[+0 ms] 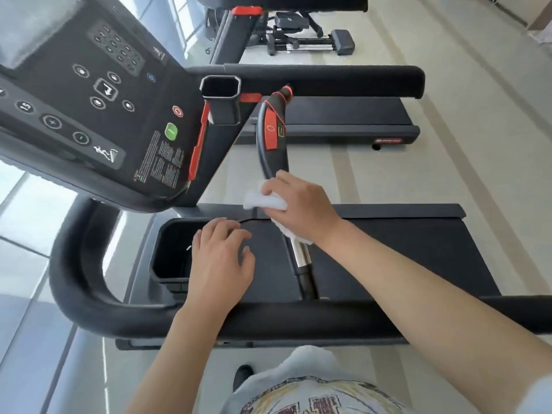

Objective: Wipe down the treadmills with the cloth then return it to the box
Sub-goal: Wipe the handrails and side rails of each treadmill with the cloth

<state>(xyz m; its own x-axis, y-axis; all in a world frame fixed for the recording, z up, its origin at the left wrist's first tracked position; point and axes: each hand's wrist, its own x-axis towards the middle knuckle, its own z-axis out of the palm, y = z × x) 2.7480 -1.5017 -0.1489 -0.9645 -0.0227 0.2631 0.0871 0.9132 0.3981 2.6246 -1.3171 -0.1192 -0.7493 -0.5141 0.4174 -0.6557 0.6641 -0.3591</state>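
Treadmill (373, 243): I look down over its front, the black belt running away to my right and a padded side rail (268, 319) crossing just in front of me.
Console (98, 94): tilted at upper left, dark panel with round keys; I read "15", a plus, a minus, a green button and a red one. The block of fine print is too small to read.
Second treadmill (343, 115): parallel beyond, with a red badge on its end whose lettering is blurred.
Grip (273, 138): curved black handle with a red panel, a steel section lower down.
Right hand (301, 204): fingers curled round the cloth, pressing it onto the grip just above the steel section.
Left hand (221, 261): fingers spread and relaxed, holding nothing, resting on the tray beside the cup holder (171, 252).
Cloth (263, 200): white, bunched, wrapped on the grip under my right hand.
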